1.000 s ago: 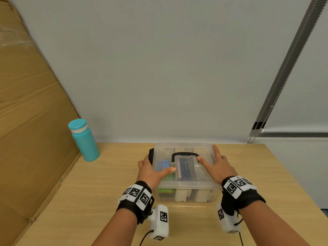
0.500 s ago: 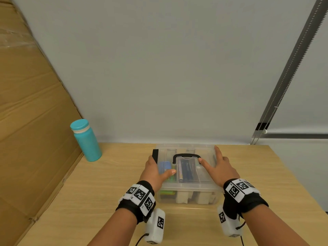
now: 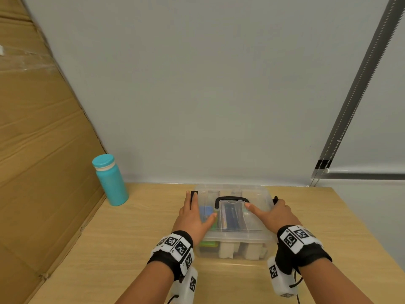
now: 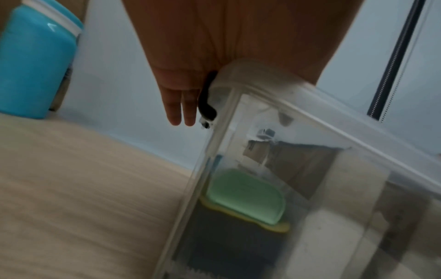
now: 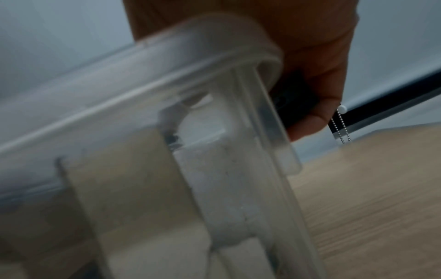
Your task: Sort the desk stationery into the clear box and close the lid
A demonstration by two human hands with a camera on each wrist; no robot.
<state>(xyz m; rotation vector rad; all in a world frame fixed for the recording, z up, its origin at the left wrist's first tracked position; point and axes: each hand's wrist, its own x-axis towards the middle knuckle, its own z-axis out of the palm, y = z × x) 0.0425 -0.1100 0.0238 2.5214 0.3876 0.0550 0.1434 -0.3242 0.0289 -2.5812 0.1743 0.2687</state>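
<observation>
**Head view: one hand at each end of the box**

The clear box (image 3: 232, 244) sits on the desk (image 3: 131, 238), right in front of the person, near the wall. Its long side runs left to right. The lid (image 3: 255, 212) is already lying on top, and things show through it: something blue, something green and some pale blocks. A black handle (image 3: 232, 199) lies flat on the lid.

The left hand (image 3: 192, 218) rests on the left end of the lid. Its fingers (image 4: 181, 107) are straight and point down past a black clip (image 4: 207, 98) at that end. They lie just beside the clip. The thumb lies flat on the lid. This hand grips nothing.

The right hand (image 3: 276, 216) is on the right end. Its thumb lies on the lid too. In the right wrist view its fingers (image 5: 317, 113) bend over the black clip (image 5: 296, 98) there and press on it.

So each hand has its own clip, one at each short end, and each is about as near as the other. The lid looks shut, but the clips still have to be snapped. I think the next push is inward, from both ends toward the middle. The right side looks a bit further along.

A blue bottle (image 3: 110, 179) stands well off to the left, by some cardboard (image 3: 39, 150).
</observation>
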